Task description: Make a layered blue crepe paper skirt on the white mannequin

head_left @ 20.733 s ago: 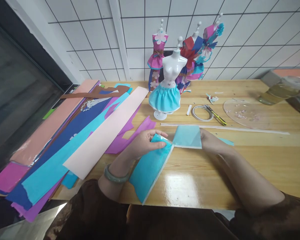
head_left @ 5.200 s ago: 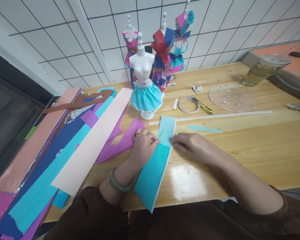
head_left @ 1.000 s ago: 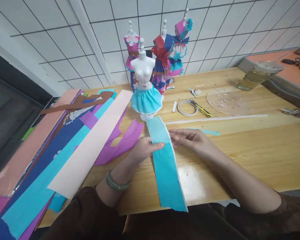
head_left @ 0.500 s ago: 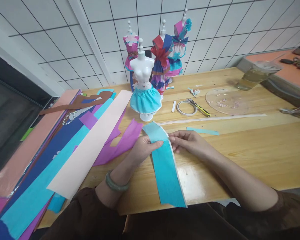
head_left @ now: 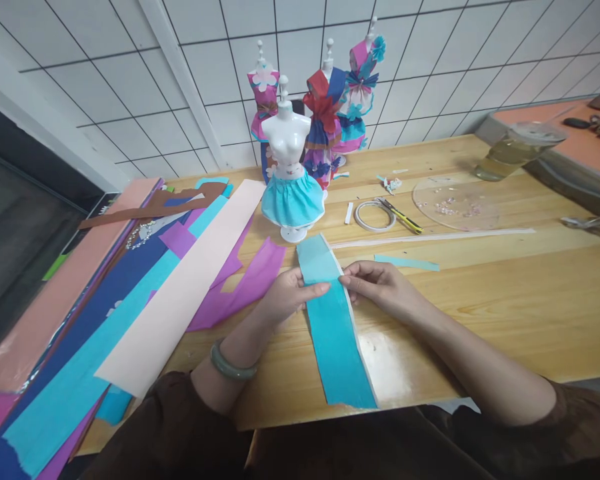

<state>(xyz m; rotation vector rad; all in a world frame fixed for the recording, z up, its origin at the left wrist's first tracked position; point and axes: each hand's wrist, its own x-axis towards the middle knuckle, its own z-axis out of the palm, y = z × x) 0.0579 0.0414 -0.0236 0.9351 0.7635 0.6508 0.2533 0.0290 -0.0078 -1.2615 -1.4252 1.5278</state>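
The white mannequin (head_left: 286, 137) stands upright on the counter (head_left: 505, 293), dressed in a turquoise gathered skirt (head_left: 293, 200) with a pale hem. The blue strip (head_left: 335, 340) is on the near side of the mannequin, running from close to its base towards the near edge of the counter; its far part is paler than the rest, and a white border follows its right side. Nearer than the mannequin, the left hand (head_left: 293, 290) grips the blue strip by its left edge, thumb on top and fingers beneath. The right hand (head_left: 370, 280), nearer and to the right of the mannequin, has its thumb and fingertips drawn narrow, pinching the white border where the two shades meet.

Right of the mannequin lie a roll of tape (head_left: 359, 217), a yellow and black cutter (head_left: 405, 219) touching it, and, farther off, a clear disc (head_left: 425, 200) bearing small beads. A long white strip (head_left: 455, 236) and a short pale blue strip (head_left: 407, 263) lie nearer than these, also to its right. Left of the mannequin are a purple piece (head_left: 260, 280) and a pale pink strip (head_left: 195, 273) over other coloured sheets. Three dressed mannequins (head_left: 323, 100) stand behind it.
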